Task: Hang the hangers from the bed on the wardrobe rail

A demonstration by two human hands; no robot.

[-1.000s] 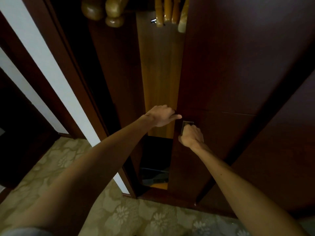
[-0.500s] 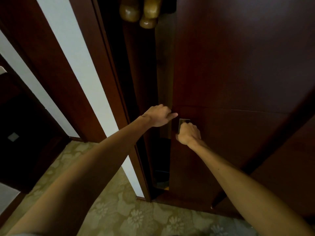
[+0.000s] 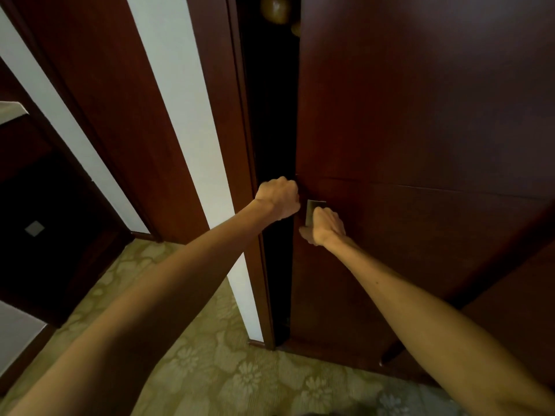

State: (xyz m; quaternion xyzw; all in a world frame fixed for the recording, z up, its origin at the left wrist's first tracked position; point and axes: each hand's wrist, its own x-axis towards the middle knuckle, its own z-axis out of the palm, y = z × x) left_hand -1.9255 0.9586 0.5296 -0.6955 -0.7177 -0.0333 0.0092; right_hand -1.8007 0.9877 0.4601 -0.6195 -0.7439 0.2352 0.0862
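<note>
1. Nearest, at 6 o'clock: patterned carpet (image 3: 240,370), with both bare forearms reaching up and away across it.
2. Next, just right of centre: right hand (image 3: 326,226), fingers curled round the small metal handle (image 3: 315,205) of the wardrobe door (image 3: 420,115), clenched on it.
3. Just beside, at 10 o'clock from the handle: left hand (image 3: 277,198), knuckles up, apparently wrapped round the door's free edge. Fingertips hidden behind that edge, so grip judged, not seen.
4. Beyond the hands: narrow dark gap (image 3: 270,115) between the door and the side panel (image 3: 228,115), running from 6 to 12 o'clock. White wall strip (image 3: 180,115) further out at 10 o'clock.
5. Farthest, at 12 o'clock in the top of the gap: two rounded wooden hanger ends (image 3: 274,9) inside the wardrobe. Presumably on the rail, though the rail itself lies out of view. No bed in sight, nor any hanger on it; neither hand carrying one.
6. Handling, as a judgement: wooden hangers probably light, stiff and smooth, not fragile, but apt to swing and knock against neighbours. Best taken at the neck under the hook or across the middle of the bar, leaving the hook free for the rail. Several at once likely to tangle at the hooks.
</note>
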